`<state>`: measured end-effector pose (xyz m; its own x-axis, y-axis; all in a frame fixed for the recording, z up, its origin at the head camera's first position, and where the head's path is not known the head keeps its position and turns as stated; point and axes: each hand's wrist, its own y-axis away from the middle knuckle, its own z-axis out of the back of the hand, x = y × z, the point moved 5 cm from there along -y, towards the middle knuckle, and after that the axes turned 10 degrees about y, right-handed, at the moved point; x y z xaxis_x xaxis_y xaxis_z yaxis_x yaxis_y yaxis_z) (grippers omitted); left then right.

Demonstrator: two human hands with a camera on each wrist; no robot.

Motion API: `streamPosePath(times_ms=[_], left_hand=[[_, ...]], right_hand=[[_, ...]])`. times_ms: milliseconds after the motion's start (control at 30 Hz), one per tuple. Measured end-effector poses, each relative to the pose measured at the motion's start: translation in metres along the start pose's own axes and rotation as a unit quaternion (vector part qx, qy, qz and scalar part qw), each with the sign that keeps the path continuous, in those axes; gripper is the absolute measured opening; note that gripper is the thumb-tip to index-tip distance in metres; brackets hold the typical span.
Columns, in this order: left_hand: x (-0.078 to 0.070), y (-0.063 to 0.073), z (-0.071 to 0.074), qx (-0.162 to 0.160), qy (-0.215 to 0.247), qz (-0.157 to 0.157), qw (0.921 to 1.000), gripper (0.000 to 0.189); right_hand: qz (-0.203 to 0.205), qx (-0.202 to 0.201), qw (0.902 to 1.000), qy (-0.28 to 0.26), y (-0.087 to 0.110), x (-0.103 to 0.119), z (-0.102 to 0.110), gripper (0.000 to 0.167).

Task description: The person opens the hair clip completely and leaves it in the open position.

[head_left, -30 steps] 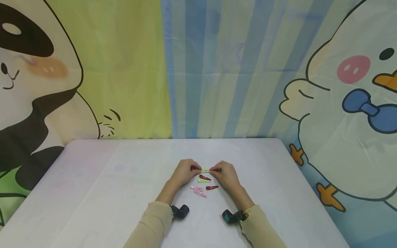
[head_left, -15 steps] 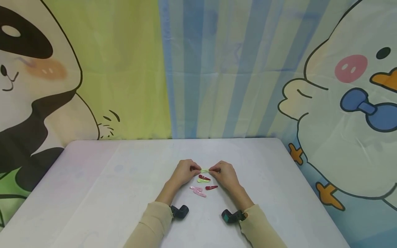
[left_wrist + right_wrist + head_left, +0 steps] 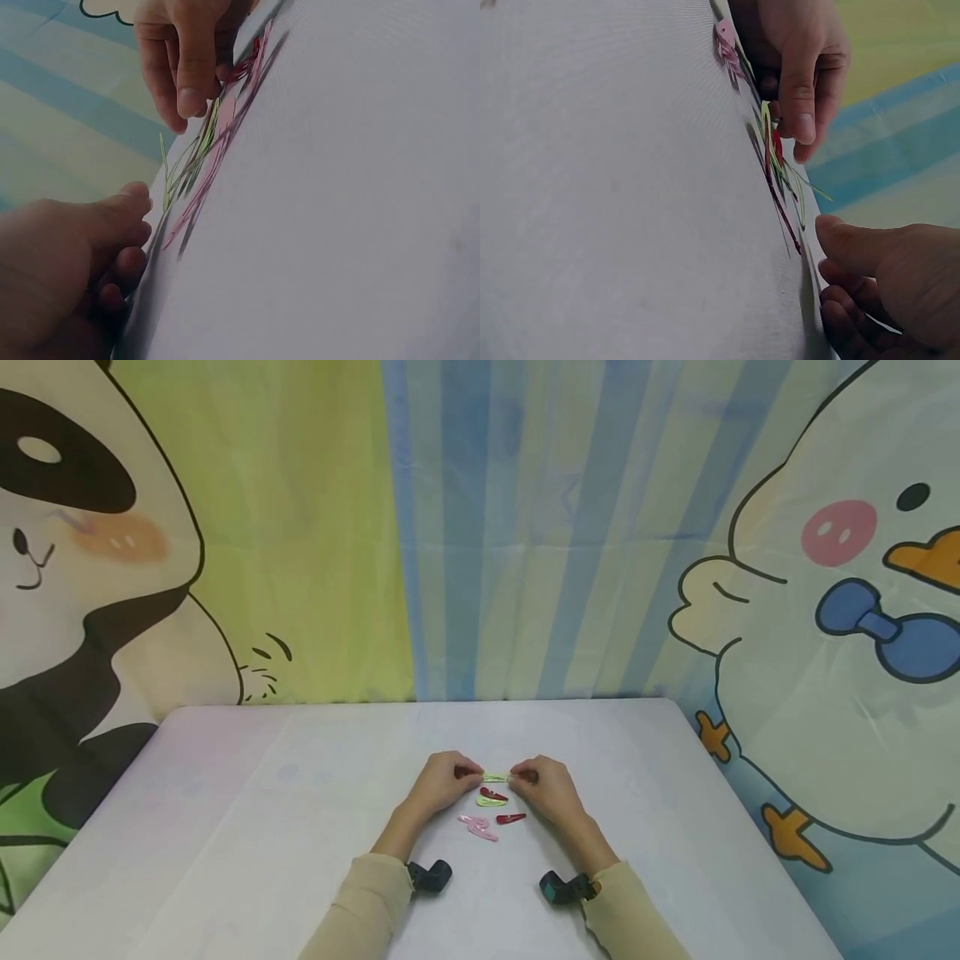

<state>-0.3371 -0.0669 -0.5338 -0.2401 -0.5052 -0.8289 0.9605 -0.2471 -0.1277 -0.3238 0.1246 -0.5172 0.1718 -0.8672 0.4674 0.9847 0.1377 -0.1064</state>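
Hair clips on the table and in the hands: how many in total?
6: a green clip pinched between both hands, a red one over a green one just below, another red, two pink. None seem hidden.

Right wrist view. The white bench (image 3: 615,187) fills the left and centre of the picture, seen at a steep slant. The right hand (image 3: 889,281) sits at lower right, thumb stretched toward the clips, other fingers curled beneath. The left hand (image 3: 795,60) comes in from the top, fingers bent downward, fingertips at the green hair clip (image 3: 769,131). The green clip's thin prong sticks out toward the right, off the bench surface. A dark red hair clip (image 3: 778,206) lies just beside it on the bench, edge-on. A pink hair clip (image 3: 726,41) lies farther up, near the left hand. A backdrop (image 3: 907,112) of yellow and blue stripes fills the right side. Exact contact of the right thumb with the green clip cannot be told.
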Motion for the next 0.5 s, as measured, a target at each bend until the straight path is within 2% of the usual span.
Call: streamPosePath(times_ms=[200, 333, 500], left_hand=[[0.003, 0.008, 0.004, 0.005, 0.017, 0.002, 0.9998, 0.009], [0.0, 0.014, 0.002, 0.005, 0.01, -0.001, 0.9999, 0.009], [-0.008, 0.017, -0.003, -0.015, -0.014, -0.003, 0.9998, 0.011]], right_hand=[[-0.018, 0.014, 0.9997, 0.0, 0.008, -0.002, 0.005, 0.012], [-0.007, 0.033, 0.9994, 0.009, 0.01, 0.001, 0.006, 0.01], [0.017, 0.054, 0.9982, 0.022, 0.011, 0.007, 0.005, 0.011]])
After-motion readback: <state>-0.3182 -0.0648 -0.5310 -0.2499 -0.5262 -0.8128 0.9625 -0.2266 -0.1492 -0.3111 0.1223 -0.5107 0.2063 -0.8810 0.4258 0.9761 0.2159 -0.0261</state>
